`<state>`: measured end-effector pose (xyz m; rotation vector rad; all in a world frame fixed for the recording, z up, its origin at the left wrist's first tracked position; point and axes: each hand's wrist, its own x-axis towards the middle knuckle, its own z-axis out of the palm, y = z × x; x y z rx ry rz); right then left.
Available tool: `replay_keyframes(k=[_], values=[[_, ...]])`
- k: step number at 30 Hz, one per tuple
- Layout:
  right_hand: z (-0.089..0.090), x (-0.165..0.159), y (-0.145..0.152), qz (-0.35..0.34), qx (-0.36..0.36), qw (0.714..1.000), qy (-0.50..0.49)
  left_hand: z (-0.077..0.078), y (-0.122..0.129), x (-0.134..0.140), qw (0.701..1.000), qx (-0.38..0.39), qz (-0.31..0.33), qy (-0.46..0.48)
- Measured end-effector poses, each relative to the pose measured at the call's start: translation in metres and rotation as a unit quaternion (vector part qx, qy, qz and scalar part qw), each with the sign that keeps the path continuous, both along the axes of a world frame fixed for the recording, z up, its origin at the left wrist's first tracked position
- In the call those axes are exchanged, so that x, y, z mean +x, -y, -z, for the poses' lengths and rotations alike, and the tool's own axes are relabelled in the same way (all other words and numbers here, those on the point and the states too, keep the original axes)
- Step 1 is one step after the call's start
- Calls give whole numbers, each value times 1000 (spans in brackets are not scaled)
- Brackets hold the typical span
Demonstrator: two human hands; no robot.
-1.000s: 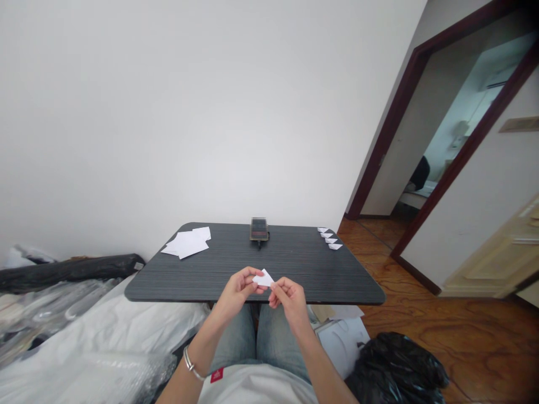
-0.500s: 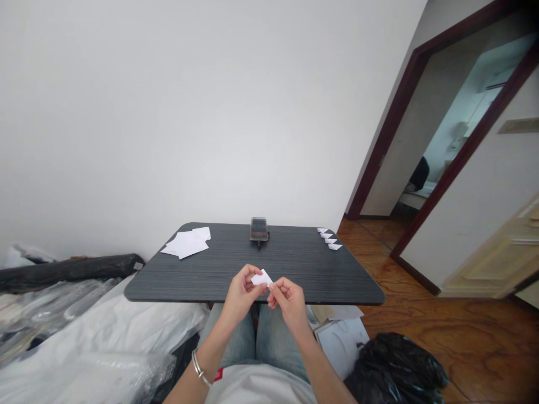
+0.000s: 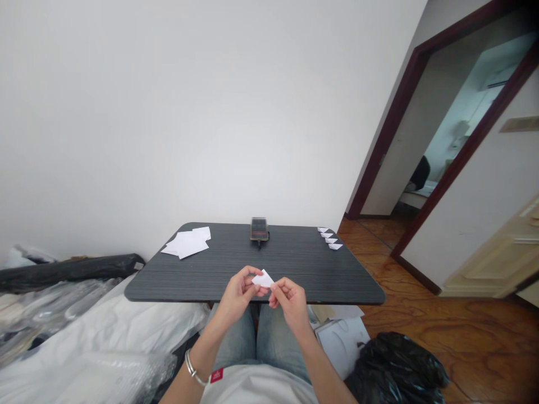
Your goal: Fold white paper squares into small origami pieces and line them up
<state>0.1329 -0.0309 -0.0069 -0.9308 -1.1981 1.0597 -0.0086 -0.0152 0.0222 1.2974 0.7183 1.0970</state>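
Note:
A small folded piece of white paper (image 3: 263, 279) is held between my hands, over the table's front edge. My left hand (image 3: 242, 287) grips its left side, with thumb below and fingers curled around. At the paper's right corner, my right hand (image 3: 287, 296) pinches it between thumb and index finger, the other fingers curled in. Loose white paper sheets (image 3: 187, 243) lie overlapping on the table's left side. Several small folded white papers (image 3: 329, 240) lie in a row near the far right corner.
The dark table (image 3: 164, 283) stands against a white wall. A small device with a dark screen (image 3: 259, 229) is at its back middle. Left are plastic-wrapped items (image 3: 96, 336); below right, a black plastic bag (image 3: 396, 367) and a white paper bag (image 3: 343, 342).
My left thumb has moved down and left along the folded paper, so more of its face shows. The right hand has shifted very slightly to the right, still pinching the corner.

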Motion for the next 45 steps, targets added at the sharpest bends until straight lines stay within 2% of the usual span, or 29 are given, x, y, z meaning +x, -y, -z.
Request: replay_keyframes(k=[6, 13, 16, 29, 32, 35, 40, 45], values=[[-5, 1, 1, -6, 4, 1000, -19, -9, 4, -5, 1000, 10, 24, 4], [-12, -2, 6, -38, 3, 999, -36, -14, 7, 7, 997, 11, -74, -3], [-14, -2, 7, -39, 0, 998, -44, -15, 7, 10, 996, 13, -86, -16], [-22, 2, 5, -69, -27, 995, -71, -20, 15, 11, 999, -15, -35, -4], [-24, 4, 3, -99, -55, 991, -74, -20, 15, 11, 999, -18, -33, 9], [-24, 5, 2, -98, -51, 991, -71, -18, 14, 12, 999, -26, -39, 16], [-20, 3, 2, -61, -19, 995, -82, -13, 11, 14, 997, -50, -28, -51], [-17, 2, 0, -66, -24, 994, -82, -10, 9, 12, 996, -21, -38, -79]])
